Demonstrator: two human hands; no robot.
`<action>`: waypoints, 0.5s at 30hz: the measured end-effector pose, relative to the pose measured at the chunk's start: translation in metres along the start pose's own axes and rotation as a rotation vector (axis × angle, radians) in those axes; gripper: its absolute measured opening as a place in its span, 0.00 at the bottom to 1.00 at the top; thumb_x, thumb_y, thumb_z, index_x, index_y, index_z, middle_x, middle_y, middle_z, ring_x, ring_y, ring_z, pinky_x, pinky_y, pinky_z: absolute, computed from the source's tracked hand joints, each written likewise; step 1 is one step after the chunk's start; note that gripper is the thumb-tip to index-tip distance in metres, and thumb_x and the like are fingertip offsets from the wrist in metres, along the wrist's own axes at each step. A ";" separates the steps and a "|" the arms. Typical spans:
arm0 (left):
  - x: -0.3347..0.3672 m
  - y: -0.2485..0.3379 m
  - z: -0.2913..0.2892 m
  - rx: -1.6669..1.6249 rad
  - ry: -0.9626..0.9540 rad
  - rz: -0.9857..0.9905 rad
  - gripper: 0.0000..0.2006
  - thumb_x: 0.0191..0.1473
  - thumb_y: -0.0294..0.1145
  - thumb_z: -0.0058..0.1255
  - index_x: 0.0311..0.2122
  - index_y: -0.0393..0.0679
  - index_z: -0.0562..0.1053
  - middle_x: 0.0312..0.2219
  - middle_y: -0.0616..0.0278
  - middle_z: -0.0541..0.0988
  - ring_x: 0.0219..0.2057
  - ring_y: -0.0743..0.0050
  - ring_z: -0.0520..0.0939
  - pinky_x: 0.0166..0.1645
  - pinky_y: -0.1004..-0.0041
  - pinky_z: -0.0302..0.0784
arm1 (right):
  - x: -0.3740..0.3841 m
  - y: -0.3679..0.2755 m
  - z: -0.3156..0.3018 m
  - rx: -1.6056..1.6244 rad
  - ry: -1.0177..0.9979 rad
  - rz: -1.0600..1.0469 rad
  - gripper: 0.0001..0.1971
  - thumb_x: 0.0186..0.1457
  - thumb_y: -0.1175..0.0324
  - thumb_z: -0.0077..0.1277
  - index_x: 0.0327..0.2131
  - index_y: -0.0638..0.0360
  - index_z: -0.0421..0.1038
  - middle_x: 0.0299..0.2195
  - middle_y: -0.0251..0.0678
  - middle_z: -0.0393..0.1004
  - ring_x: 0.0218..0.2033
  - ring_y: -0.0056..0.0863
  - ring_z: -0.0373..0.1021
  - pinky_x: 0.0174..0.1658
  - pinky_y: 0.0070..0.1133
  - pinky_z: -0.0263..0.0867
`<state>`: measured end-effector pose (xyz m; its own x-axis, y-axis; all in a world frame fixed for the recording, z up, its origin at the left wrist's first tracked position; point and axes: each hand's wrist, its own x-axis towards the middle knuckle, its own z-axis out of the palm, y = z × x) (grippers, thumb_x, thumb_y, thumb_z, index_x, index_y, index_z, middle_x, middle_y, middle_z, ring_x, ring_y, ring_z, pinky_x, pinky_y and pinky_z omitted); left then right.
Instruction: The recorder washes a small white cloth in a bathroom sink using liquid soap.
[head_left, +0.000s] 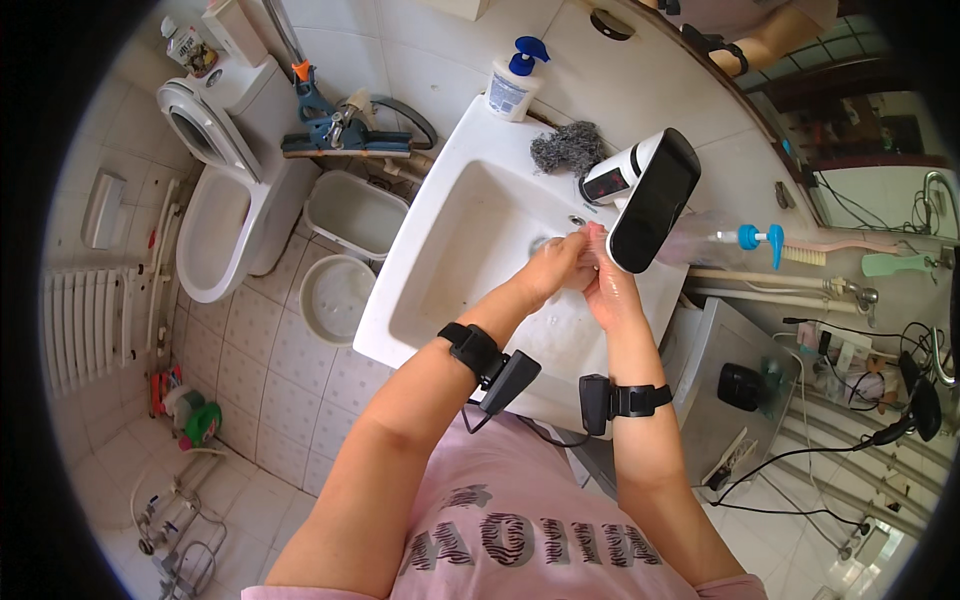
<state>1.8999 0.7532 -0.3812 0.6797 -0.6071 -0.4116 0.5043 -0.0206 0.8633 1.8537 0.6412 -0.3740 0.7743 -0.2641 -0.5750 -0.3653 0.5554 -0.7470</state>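
Observation:
My left hand (558,265) and my right hand (612,292) meet over the white washbasin (430,265), close below the tap's spout end. The left fingers are closed against the right hand and partly cover it. On the right hand, the fingers that show are stretched out, and its skin looks wet and shiny. The tap (655,200) is white with a wide black top, and it hides part of the space by the fingertips. Behind the hands lies the metal drain (540,245). Black straps with small boxes sit on both forearms.
A pump bottle (508,90) and a grey scouring ball (567,148) stand on the basin's back ledge. Right of the tap are a clear bottle with a blue pump (752,238) and a brush (805,254). A toilet (215,220), basins and a mop (345,130) are at left.

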 end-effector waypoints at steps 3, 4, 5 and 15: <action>0.033 -0.034 -0.003 0.058 -0.011 -0.060 0.18 0.48 0.43 0.43 0.34 0.36 0.71 0.30 0.56 0.75 0.29 0.73 0.73 0.34 0.74 0.68 | -0.005 0.006 -0.011 0.027 -0.056 -0.015 0.12 0.52 0.66 0.47 0.40 0.56 0.66 0.31 0.25 0.69 0.37 0.16 0.66 0.40 0.21 0.64; 0.035 -0.029 -0.002 0.063 -0.019 -0.063 0.18 0.48 0.43 0.43 0.34 0.36 0.71 0.30 0.56 0.75 0.29 0.73 0.73 0.34 0.74 0.68 | -0.011 0.004 -0.013 0.020 -0.042 -0.005 0.12 0.51 0.68 0.45 0.40 0.56 0.66 0.31 0.27 0.69 0.37 0.17 0.66 0.40 0.20 0.65; 0.035 -0.018 0.000 0.050 -0.038 -0.155 0.15 0.48 0.40 0.45 0.34 0.38 0.71 0.30 0.57 0.75 0.29 0.75 0.73 0.33 0.74 0.69 | -0.017 0.002 -0.015 0.013 -0.030 0.004 0.12 0.51 0.70 0.44 0.41 0.57 0.66 0.31 0.28 0.69 0.37 0.18 0.66 0.39 0.20 0.66; 0.126 -0.076 -0.002 0.431 -0.140 0.030 0.14 0.37 0.38 0.53 0.30 0.42 0.74 0.30 0.52 0.76 0.32 0.61 0.77 0.33 0.71 0.73 | -0.055 0.001 -0.028 0.108 0.100 0.087 0.20 0.45 0.73 0.47 0.46 0.61 0.61 0.37 0.36 0.67 0.40 0.28 0.66 0.39 0.24 0.66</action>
<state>1.9484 0.6802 -0.4990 0.5970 -0.7134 -0.3670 0.1979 -0.3124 0.9291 1.7961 0.6343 -0.3527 0.6846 -0.2855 -0.6707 -0.3671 0.6598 -0.6556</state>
